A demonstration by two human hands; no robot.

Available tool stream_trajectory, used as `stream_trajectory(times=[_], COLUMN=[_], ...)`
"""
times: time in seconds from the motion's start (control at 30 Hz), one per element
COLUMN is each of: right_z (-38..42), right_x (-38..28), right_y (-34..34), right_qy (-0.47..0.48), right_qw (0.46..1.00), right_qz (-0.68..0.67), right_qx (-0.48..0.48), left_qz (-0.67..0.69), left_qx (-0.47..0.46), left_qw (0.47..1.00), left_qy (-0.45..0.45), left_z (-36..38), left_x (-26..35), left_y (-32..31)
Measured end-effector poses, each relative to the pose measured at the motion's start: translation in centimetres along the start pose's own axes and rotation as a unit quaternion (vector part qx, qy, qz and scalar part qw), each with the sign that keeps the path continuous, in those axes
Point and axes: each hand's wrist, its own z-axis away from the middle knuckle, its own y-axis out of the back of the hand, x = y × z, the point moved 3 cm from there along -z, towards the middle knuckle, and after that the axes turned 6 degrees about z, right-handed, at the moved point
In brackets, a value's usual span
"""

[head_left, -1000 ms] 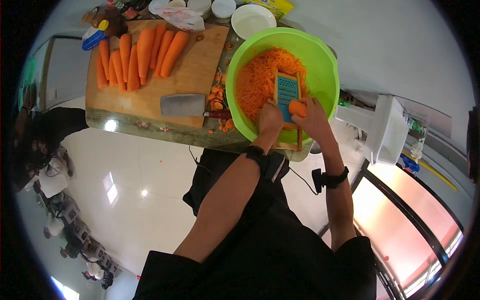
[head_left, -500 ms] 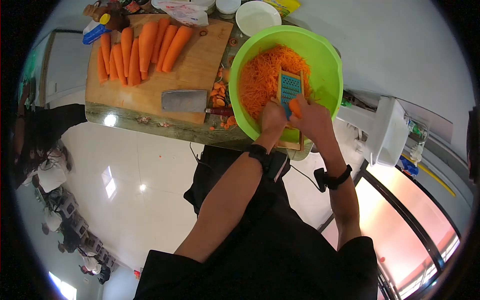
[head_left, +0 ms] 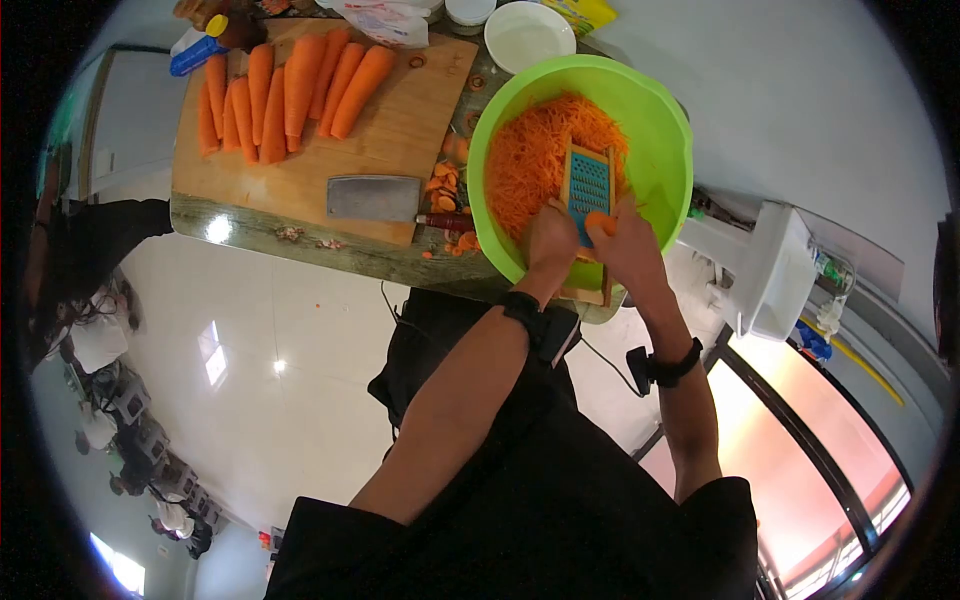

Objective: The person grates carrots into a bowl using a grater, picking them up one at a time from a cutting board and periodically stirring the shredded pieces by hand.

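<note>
My left hand (head_left: 553,240) is closed around the left side of a wooden-framed grater (head_left: 588,185) with a blue grating plate. The grater leans inside a large green basin (head_left: 655,110), its lower end over the near rim. My right hand (head_left: 630,248) grips an orange carrot piece (head_left: 601,222) against the lower part of the plate; its fingers partly hide the piece. A heap of shredded carrot (head_left: 540,145) lies in the basin, left of and behind the grater.
Left of the basin, several peeled carrots (head_left: 300,90) and a cleaver (head_left: 373,197) rest on a wooden board (head_left: 400,120). Carrot scraps (head_left: 442,187) lie between board and basin. Behind stand a white bowl (head_left: 530,37) and a plastic bag (head_left: 385,20). Another person's dark sleeve (head_left: 130,230) shows far left.
The view has shifted slightly, with the basin and grater appearing a little further right. The carrot piece is turned a little differently on the plate. Both hands keep their grip.
</note>
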Motion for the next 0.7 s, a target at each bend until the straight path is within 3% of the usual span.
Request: stream_trajectory(times=[0.07, 0.13, 0.23, 0.27, 0.33, 0.57, 0.63, 0.7], right_z=[0.0, 0.9, 1.3, 1.2, 0.6, -3.9, -7.1, -10.5], right_x=[0.5, -0.3, -0.6, -0.7, -1.0, -1.8, -1.4, -0.1], right_y=[-0.3, -0.7, -0.8, -0.9, -1.2, -2.7, -2.8, -3.3], right_qy=[-0.008, 0.067, 0.078, 0.078, 0.078, 0.014, -0.011, 0.043], right_qw=[1.0, 0.993, 0.988, 0.988, 0.98, 0.973, 0.972, 0.968], right_qz=[0.014, 0.096, 0.129, 0.128, 0.176, 0.228, 0.226, 0.233], right_qx=[0.005, -0.001, 0.021, 0.019, 0.044, 0.038, 0.061, 0.084], left_qz=[0.013, 0.016, 0.049, 0.049, -0.009, -0.015, -0.011, -0.061], left_qx=[0.006, -0.053, -0.091, -0.091, -0.086, -0.108, -0.126, -0.117], left_qw=[1.0, 0.995, 0.983, 0.983, 0.996, 0.993, 0.984, 0.988], left_qy=[-0.007, 0.079, 0.153, 0.154, 0.035, 0.055, 0.127, 0.081], left_z=[0.1, 0.2, -0.3, -0.2, -0.1, 0.0, -0.3, -0.3], left_x=[0.3, 0.8, 0.8, 0.5, -0.1, 1.0, 0.7, -0.1], left_y=[0.1, 0.5, 0.4, 0.4, 0.4, 1.5, 0.9, 0.4])
